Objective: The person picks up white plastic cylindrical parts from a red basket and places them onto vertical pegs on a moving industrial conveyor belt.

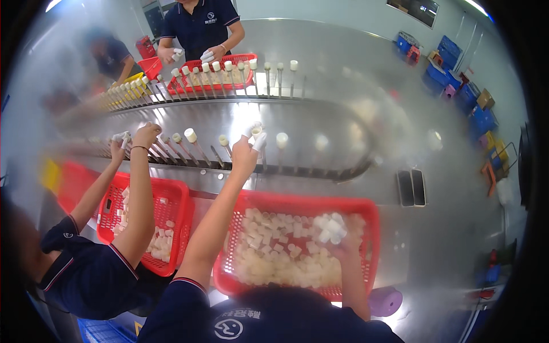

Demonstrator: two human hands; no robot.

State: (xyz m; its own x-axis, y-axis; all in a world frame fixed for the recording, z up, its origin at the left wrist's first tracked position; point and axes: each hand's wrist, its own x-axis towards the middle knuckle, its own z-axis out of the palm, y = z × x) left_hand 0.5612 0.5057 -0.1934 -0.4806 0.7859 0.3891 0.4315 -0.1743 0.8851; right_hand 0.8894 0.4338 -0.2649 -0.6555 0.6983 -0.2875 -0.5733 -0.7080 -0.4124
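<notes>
My left hand (pixel 246 153), white covers on its fingertips, reaches out to the row of upright rods on the near side of the metal line. Its fingers are closed around a small white cap (pixel 257 132) at the top of a rod. Over the right part of a red basket (pixel 297 201), my right hand (pixel 345 247) is closed on a clump of several white caps (pixel 330 228). Many loose white caps (pixel 269 243) fill the basket below it. Right of my left hand, another rod carries a white cap (pixel 282 140).
On my left a co-worker's hands (pixel 137 137) touch the same rod row, above a second red basket (pixel 184 211) of caps. Across the line another person stands behind a red basket (pixel 246 57). Two dark rectangular trays (pixel 412 188) lie on the steel table at right.
</notes>
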